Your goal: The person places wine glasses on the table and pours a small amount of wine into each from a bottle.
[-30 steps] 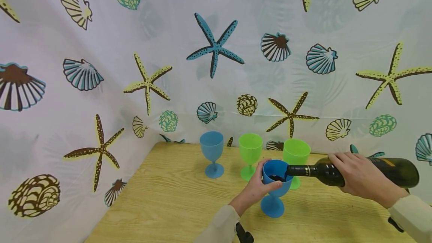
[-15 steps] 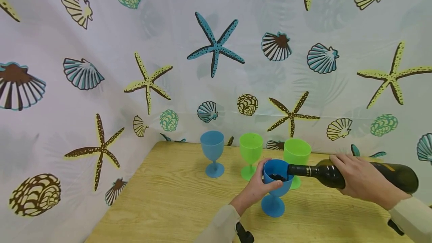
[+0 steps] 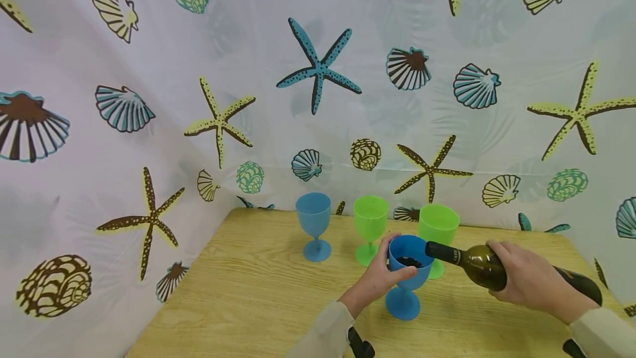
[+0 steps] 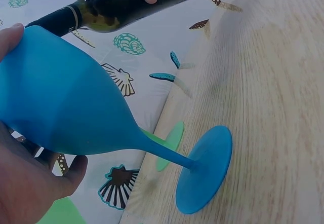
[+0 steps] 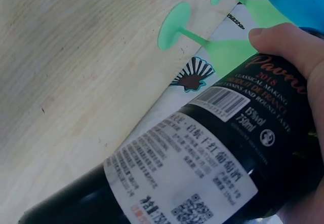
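Observation:
My left hand (image 3: 376, 279) grips the bowl of a blue goblet (image 3: 403, 304) with dark liquid inside. In the left wrist view, thumb and fingers lie around the blue goblet (image 4: 66, 97). My right hand (image 3: 528, 278) is wrapped round a dark wine bottle (image 3: 484, 267), whose neck points left and slopes up, its mouth at the goblet's right rim. No stream of liquid shows between them. The right wrist view has the bottle (image 5: 177, 163) with its printed labels under the right hand (image 5: 298, 51).
Behind the held goblet stand a blue goblet (image 3: 313, 215), a green goblet (image 3: 370, 220) and another green goblet (image 3: 439, 224), partly hidden. They are on a wooden table (image 3: 248, 286), with a shell-patterned cloth (image 3: 248, 43) hanging behind and at the left.
The bottle has tilted: its base dropped and its neck rose from roughly level, and its mouth drew slightly back to the right. The dark stream seen earlier has stopped. The left hand stays put.

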`<state>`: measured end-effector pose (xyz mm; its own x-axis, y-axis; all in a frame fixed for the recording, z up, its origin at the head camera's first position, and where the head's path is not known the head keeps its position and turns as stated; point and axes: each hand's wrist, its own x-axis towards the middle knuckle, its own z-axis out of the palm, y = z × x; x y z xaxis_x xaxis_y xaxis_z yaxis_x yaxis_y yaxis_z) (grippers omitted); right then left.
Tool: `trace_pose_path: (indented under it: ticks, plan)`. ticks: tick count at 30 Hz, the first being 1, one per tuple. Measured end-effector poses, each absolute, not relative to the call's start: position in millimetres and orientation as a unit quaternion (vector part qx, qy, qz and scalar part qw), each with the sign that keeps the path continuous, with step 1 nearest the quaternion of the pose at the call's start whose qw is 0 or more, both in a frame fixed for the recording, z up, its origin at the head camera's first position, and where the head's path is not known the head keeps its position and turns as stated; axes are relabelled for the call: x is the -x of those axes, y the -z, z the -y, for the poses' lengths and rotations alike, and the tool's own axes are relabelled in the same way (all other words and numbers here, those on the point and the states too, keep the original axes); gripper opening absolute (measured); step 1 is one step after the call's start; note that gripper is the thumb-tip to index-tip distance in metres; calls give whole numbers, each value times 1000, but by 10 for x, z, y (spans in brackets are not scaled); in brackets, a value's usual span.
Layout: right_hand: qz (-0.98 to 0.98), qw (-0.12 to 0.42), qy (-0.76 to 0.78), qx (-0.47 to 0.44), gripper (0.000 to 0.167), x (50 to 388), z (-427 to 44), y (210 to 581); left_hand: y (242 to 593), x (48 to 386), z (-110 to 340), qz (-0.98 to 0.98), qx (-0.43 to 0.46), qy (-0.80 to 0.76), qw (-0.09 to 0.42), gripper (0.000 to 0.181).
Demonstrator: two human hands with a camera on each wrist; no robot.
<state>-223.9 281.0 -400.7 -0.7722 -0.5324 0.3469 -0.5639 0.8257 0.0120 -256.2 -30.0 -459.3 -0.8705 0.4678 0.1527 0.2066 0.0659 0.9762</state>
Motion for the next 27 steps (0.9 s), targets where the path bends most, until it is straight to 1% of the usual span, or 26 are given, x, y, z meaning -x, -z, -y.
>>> trace_pose_path:
  ticks: [5,19,27]
  plan:
    - [947,156,-69,-271,89,2215,-2808,4079,4591,2574,294,-725,-223,-642,109,74]
    - [944,181,-86,-264,87,2216,-2805,4191,4593,2571,300,-721,-235,-643,102,76]
    - [945,178,-90,-261,87,2200,-2826,4212,4589,2563,305,-722,-233,-643,102,75]
